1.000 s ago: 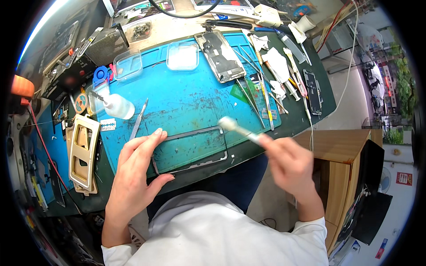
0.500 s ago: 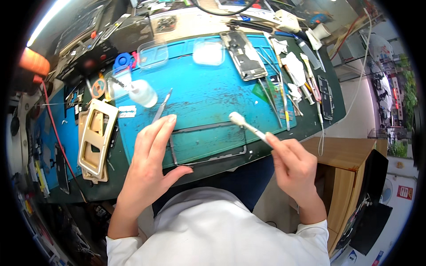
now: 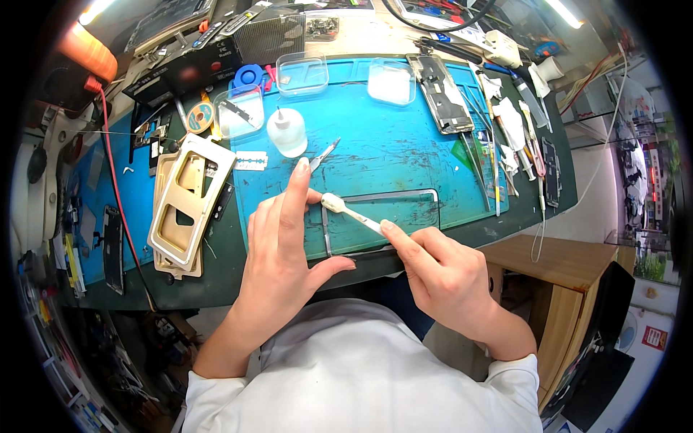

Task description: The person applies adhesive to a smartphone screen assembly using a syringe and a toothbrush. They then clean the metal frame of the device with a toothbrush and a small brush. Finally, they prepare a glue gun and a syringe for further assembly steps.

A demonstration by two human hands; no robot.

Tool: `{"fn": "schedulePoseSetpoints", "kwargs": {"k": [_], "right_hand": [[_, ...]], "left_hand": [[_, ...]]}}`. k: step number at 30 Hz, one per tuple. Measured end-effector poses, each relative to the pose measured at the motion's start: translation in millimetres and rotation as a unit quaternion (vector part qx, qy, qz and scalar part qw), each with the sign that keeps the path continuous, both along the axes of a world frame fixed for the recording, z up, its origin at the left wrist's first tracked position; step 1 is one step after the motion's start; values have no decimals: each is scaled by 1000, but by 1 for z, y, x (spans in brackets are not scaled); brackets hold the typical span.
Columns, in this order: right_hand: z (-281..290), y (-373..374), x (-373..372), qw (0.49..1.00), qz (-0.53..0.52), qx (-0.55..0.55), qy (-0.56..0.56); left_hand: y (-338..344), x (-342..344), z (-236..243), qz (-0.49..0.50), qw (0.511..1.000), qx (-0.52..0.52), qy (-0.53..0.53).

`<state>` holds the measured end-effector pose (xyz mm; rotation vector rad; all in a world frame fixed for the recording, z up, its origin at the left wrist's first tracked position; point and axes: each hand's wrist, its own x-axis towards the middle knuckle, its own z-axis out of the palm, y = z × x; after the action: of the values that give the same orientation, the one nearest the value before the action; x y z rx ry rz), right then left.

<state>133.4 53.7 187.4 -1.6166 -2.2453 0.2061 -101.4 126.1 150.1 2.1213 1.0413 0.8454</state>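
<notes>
While the left hand [image 3: 281, 245] presses flat, fingers together, on the thin rectangular metal phone frame [image 3: 382, 220] at frame centre, the right hand [image 3: 444, 278] pinches a white flat-headed cleaning swab [image 3: 350, 213]. Judged step: wiping the frame's left edge on the blue silicone work mat [image 3: 382, 144]; continuing calls for steady hold-down pressure.

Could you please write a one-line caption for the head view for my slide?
Left hand steadies a thin phone frame on a blue mat while the right hand applies a white brush to it.
</notes>
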Motion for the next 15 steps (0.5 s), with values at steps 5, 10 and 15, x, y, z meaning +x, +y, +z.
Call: {"fn": "schedulePoseSetpoints", "kwargs": {"k": [5, 10, 15], "right_hand": [[8, -5, 0, 999, 25, -35, 8], [27, -5, 21, 989, 71, -112, 63], [18, 0, 13, 992, 51, -85, 73]], "left_hand": [[1, 0, 2, -3, 1000, 8, 6], [2, -2, 4, -12, 999, 36, 27], [3, -1, 3, -14, 998, 51, 38]]}}
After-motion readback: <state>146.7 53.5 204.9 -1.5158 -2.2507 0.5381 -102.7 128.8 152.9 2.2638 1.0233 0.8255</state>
